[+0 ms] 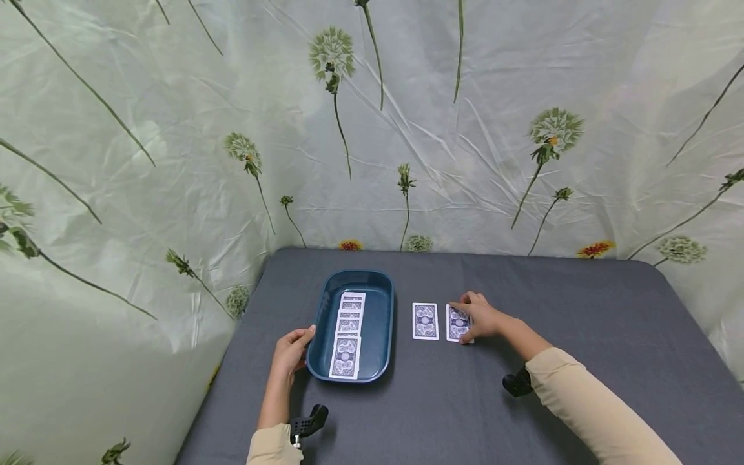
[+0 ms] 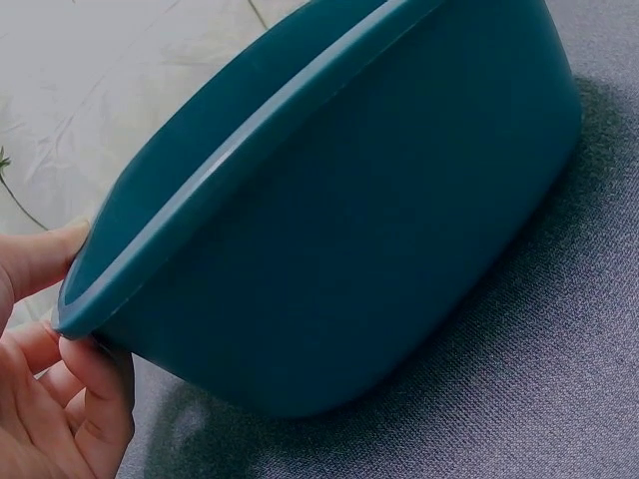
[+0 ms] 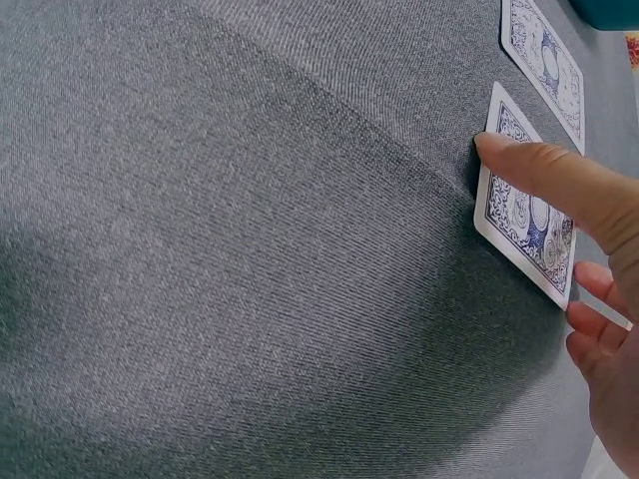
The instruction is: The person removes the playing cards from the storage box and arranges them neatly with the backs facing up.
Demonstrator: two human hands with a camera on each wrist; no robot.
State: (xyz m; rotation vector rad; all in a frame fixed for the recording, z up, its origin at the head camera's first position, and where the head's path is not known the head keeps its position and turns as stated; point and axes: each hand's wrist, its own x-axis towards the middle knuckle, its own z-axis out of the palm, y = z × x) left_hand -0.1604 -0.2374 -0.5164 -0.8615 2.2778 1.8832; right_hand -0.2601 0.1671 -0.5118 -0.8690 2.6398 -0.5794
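Note:
A blue-green plastic tray (image 1: 379, 329) stands on the table's left part, holding a column of overlapping face-down playing cards (image 1: 345, 357). At its left rim is my left hand (image 1: 289, 354); the left wrist view shows the thumb and curled fingers pinching the tray's rim (image 2: 215, 165). To the right of the tray, two playing cards lie face down with blue patterned backs. My right hand (image 1: 484, 320) spans the right-hand card (image 1: 458, 322), gripping it between thumb and fingers at opposite edges (image 3: 529, 225). The left-hand card (image 1: 425, 321) lies untouched beside it.
Dark grey cloth covers the table (image 1: 453, 413). Behind and to the left hangs a pale curtain (image 1: 279, 129) with a dandelion print. Black wrist-worn devices sit under both forearms, the left one (image 1: 310, 421) near the tray's front.

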